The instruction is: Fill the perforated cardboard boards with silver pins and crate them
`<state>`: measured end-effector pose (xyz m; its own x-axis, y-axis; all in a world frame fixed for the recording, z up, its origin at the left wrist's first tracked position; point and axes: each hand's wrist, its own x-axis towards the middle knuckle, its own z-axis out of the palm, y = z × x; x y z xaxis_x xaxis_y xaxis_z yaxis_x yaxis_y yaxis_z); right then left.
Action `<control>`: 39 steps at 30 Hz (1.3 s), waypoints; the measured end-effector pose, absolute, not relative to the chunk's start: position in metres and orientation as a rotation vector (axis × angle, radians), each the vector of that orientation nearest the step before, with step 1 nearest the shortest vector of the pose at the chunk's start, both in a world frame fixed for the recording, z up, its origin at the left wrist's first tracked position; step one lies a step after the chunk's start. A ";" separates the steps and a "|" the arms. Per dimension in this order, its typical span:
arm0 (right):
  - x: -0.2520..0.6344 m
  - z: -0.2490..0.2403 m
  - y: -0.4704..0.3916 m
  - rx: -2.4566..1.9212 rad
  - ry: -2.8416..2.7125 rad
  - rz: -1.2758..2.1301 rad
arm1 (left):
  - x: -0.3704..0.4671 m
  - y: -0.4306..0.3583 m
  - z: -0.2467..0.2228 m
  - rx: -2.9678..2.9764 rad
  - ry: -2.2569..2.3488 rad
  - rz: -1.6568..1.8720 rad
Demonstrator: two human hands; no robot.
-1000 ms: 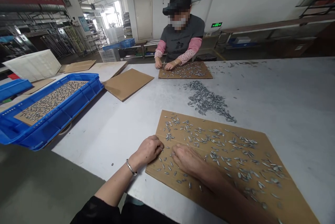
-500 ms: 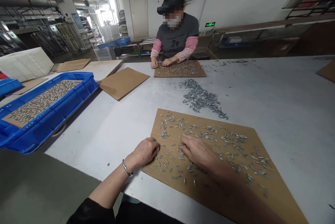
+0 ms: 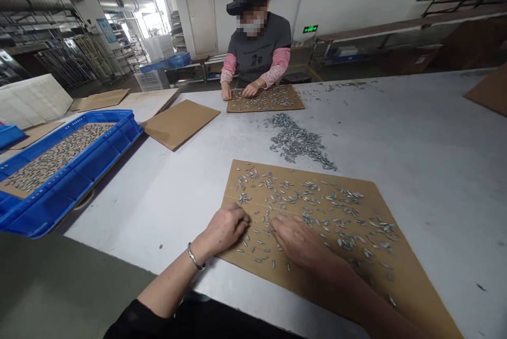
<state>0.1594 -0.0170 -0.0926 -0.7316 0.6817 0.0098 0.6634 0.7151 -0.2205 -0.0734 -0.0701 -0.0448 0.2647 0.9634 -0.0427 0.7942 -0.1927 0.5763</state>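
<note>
A brown cardboard sheet (image 3: 412,286) lies on the table before me, strewn with small silver spindle-shaped metal pieces (image 3: 346,244). Over its left part, my left hand (image 3: 228,225) is closed, thumb and fingers drawn together close to the surface. My right hand (image 3: 291,236) rests low over the middle of the sheet, its fingers bent and pressed together among the pieces. What either hand's fingertips hold, if anything, is hidden. Pieces lie in loose clusters toward the far and right sides, with more single ones between and below my hands.
Beyond the sheet is a heap of the same pieces (image 3: 297,138). Across the table (image 3: 174,196) a person (image 3: 257,48) works over another strewn cardboard (image 3: 233,108). At left are a blue crate (image 3: 91,159) holding laid-out pieces, a bare cardboard (image 3: 180,122) and a white bin (image 3: 34,99).
My left hand has moved slightly right over the sheet. My right hand has shifted a little down and left, nearer the left one. The whole view has shifted slightly.
</note>
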 end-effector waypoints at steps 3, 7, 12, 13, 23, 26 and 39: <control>0.164 -0.090 -0.018 -1.173 -2.786 0.321 | -0.048 -0.062 -0.052 2.220 1.497 0.312; 0.169 -0.089 -0.025 -1.207 -2.795 0.420 | -0.025 -0.050 -0.059 2.403 1.458 0.094; 0.158 -0.079 -0.036 -1.256 -2.865 0.443 | -0.021 -0.041 -0.058 2.471 1.447 -0.002; 0.156 -0.077 -0.037 -1.273 -2.878 0.433 | -0.024 -0.040 -0.057 2.469 1.443 0.016; 0.159 -0.076 -0.031 -1.317 -2.769 0.601 | -0.048 -0.033 -0.053 2.605 1.489 -0.073; 0.157 -0.074 -0.034 -1.346 -2.808 0.527 | -0.047 -0.034 -0.052 2.653 1.414 -0.132; 0.154 -0.081 -0.034 -1.347 -2.854 0.433 | -0.050 -0.029 -0.053 2.427 1.452 -0.008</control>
<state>0.1543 -0.0341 -0.0809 -0.6418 0.7512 -0.1542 0.7631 0.6059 -0.2249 -0.0498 -0.0290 -0.0534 0.4856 0.8588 -0.1632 0.8605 -0.4368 0.2621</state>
